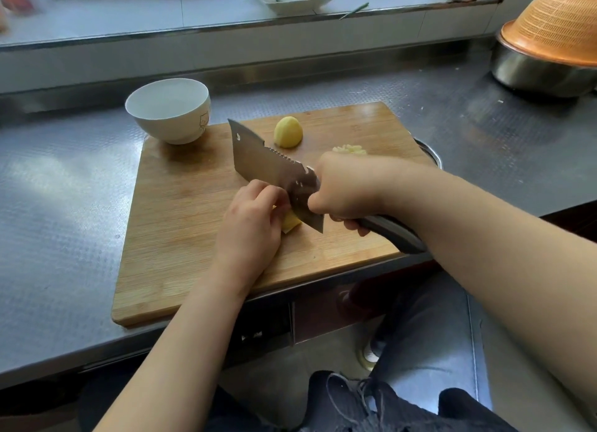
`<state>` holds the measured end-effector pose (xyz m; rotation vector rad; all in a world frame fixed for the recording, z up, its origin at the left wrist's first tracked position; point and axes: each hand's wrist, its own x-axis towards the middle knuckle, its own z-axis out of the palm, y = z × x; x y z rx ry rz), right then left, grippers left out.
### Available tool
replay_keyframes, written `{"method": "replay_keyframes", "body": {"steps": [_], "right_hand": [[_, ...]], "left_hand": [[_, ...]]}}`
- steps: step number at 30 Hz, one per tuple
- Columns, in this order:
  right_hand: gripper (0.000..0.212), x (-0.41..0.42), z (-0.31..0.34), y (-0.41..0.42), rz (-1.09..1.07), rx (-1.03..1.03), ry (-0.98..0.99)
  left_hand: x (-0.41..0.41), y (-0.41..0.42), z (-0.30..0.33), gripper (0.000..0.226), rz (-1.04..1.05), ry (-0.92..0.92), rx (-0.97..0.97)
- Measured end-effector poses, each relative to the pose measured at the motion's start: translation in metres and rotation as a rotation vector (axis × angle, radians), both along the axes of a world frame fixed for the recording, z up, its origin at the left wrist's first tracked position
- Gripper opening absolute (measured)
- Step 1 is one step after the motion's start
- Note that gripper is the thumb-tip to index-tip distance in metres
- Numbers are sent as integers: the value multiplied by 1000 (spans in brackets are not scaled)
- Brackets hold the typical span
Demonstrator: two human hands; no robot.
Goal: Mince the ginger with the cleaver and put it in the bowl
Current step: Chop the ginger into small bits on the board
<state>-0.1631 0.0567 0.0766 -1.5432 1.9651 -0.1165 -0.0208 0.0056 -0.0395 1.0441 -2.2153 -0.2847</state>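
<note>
On the rectangular bamboo cutting board (181, 237), our left hand (250, 228) pins a pale yellow ginger piece (290, 222) under curled fingers. Just beside it, our right hand (345, 189) holds a clenched grip on the dark handle of the steel cleaver (258, 157), blade against that piece. Beyond lie a minced ginger heap (350, 149) and a rounded peeled ginger chunk (288, 132). The white ceramic bowl (168, 110) sits at the board's far left corner, on the grey metal tabletop (64, 189).

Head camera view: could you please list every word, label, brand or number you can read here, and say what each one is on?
No readable text anywhere in this view.
White bowl: a small drawn cat-like figure on its side, a picture, no letters.
Cleaver: holes and notches in the blade, no brand mark legible.
Cutting board: a faint mark near its far edge, too blurred to read.
</note>
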Motion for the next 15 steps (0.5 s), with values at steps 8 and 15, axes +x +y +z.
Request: {"method": "replay_keyframes", "body": {"steps": [8, 15], "right_hand": [[15, -8, -31, 16, -133, -119, -69], [8, -13, -13, 18, -80, -193, -111]], "left_hand": [[2, 3, 0, 4, 7, 52, 0], [3, 4, 2, 10, -8, 33, 29]]}}
